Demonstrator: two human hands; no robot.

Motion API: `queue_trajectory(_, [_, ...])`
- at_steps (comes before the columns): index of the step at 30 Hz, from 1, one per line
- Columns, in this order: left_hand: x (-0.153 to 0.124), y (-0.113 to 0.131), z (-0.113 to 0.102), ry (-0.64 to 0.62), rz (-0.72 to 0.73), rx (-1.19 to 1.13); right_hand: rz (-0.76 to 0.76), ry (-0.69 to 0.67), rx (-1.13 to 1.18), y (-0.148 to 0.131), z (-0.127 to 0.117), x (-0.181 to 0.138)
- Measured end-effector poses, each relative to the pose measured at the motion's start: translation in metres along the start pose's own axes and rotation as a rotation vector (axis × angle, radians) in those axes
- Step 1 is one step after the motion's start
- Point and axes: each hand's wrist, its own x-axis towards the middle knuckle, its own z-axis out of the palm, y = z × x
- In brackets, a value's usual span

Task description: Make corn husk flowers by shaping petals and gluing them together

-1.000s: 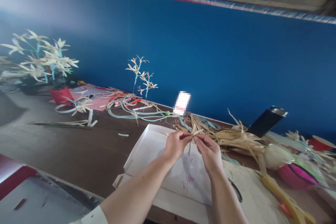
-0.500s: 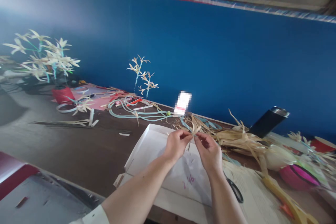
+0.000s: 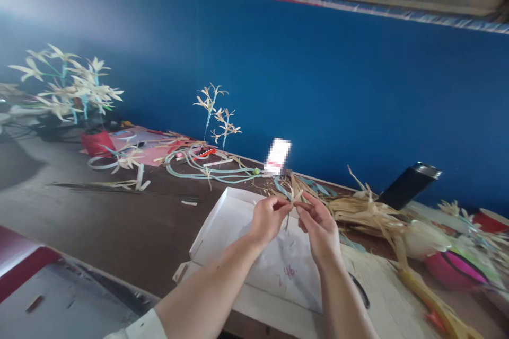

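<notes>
Between my hands is a small flower of dried husk strips (image 3: 295, 196), its pale petals pointing up and a thin tail hanging below. My left hand (image 3: 270, 217) pinches the base of it between thumb and fingertips. My right hand (image 3: 318, 221) is closed at the flower's right side, thumb and fingers on a petal. Both hands are above a shallow white cardboard box (image 3: 234, 222) with pink handwriting in it. Just behind and to the right lies a heap of dried husk strips (image 3: 358, 209).
A dark flask (image 3: 409, 185) leans at the right, near a pink bowl-like item (image 3: 455, 270). Black scissors handles (image 3: 361, 291) show beside my right forearm. Light-blue cord (image 3: 199, 175) and finished flowers (image 3: 225, 130) stand behind. A red pot (image 3: 97, 143) holds more flowers at the left.
My right hand has turned slightly and shifted right, its fingers rising along the petals. My left hand keeps its pinch. The view has moved very little.
</notes>
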Motion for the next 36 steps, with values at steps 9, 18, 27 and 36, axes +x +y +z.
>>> queue_trajectory(9, [0.0009, -0.0034, 0.0005, 0.015, 0.038, 0.061, -0.056, 0.012, -0.117, 0.0023, -0.0008, 0.0002])
queue_trajectory(18, [0.0023, -0.0062, -0.0004, 0.02, 0.064, 0.133, -0.042, 0.012, -0.122, 0.0015, 0.001, -0.0013])
queue_trajectory(27, [0.0009, -0.0049, -0.0014, 0.02, 0.096, 0.192, -0.052, -0.015, -0.168, -0.0029, 0.0021, -0.0041])
queue_trajectory(36, [-0.0011, -0.0043, -0.0005, 0.071, 0.132, 0.201, -0.043, 0.033, -0.159, 0.0061, 0.002, -0.0018])
